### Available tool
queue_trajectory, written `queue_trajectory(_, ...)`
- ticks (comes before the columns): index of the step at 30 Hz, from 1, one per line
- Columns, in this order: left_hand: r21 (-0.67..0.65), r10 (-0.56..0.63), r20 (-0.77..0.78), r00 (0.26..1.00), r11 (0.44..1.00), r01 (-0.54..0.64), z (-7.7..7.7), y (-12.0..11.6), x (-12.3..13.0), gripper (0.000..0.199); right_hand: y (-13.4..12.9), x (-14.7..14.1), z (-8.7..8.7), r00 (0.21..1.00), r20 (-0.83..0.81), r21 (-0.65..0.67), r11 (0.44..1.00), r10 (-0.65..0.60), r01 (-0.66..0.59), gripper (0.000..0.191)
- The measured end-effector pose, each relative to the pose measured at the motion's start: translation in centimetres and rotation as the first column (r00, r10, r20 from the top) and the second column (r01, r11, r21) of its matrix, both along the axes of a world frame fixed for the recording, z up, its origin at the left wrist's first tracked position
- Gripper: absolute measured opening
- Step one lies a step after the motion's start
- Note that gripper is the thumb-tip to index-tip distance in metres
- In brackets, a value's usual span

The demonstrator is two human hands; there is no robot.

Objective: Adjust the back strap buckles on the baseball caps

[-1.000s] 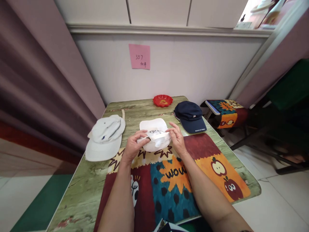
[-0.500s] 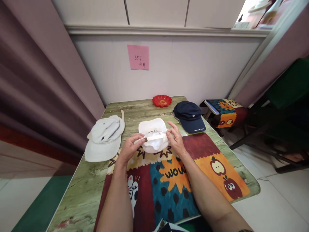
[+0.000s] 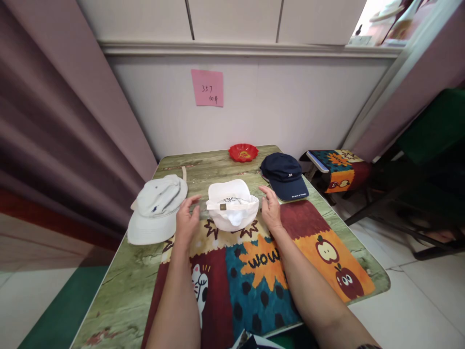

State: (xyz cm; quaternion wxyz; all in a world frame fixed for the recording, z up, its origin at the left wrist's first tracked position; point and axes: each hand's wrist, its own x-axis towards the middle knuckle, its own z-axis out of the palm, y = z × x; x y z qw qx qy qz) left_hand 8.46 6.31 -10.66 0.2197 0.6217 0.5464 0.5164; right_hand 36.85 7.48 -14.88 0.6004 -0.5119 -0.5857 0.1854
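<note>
A white baseball cap (image 3: 234, 218) lies upside down at the middle of the table, its brim pointing away from me and its back strap with a small dark buckle running across the near side. To its left is my left hand (image 3: 188, 215), fingers apart and holding nothing, between this cap and a pale grey cap (image 3: 156, 208) with a small dark logo. My right hand (image 3: 271, 208) hovers just right of the white cap, open and off it. Beyond that hand rests a navy cap (image 3: 285, 175), brim toward me.
A patterned cloth (image 3: 261, 286) covers the near part of the wood-look table (image 3: 109, 291). At the far edge stands a red scalloped dish (image 3: 243, 152). Against the wall is a pink note (image 3: 207, 87). A stool (image 3: 337, 169) stands to the right.
Both hands have let go of the white cap's strap and moved apart to either side. The cap now lies with its strap and buckle uncovered.
</note>
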Motion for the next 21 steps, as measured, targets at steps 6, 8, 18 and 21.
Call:
queue_trajectory(6, 0.013, -0.091, -0.290, 0.953, 0.995, 0.099, -0.9, 0.4, 0.7, 0.037, -0.1, 0.0, -0.4, 0.988, 0.143, -0.045, 0.997, 0.066, -0.060, 0.041)
queue_trajectory(8, 0.011, -0.132, -0.255, 0.958, 0.990, 0.140, -0.6, 0.4, 0.9, 0.024, -0.2, -0.1, -0.1, 0.989, 0.115, -0.054, 0.995, 0.091, -0.085, 0.029)
queue_trajectory(18, 0.031, -0.200, 0.609, 0.768, 0.973, 0.229, 5.3, -2.5, 2.9, 0.034, -1.3, -1.1, 3.8, 0.735, -0.605, -0.002, 0.923, 0.306, -0.386, 0.034)
queue_trajectory(21, -0.012, -0.236, 0.685, 0.689, 0.942, 0.335, 6.4, -3.4, 3.0, 0.039, -2.1, -1.4, 5.0, 0.570, -0.745, 0.005, 0.857, 0.346, -0.515, 0.033)
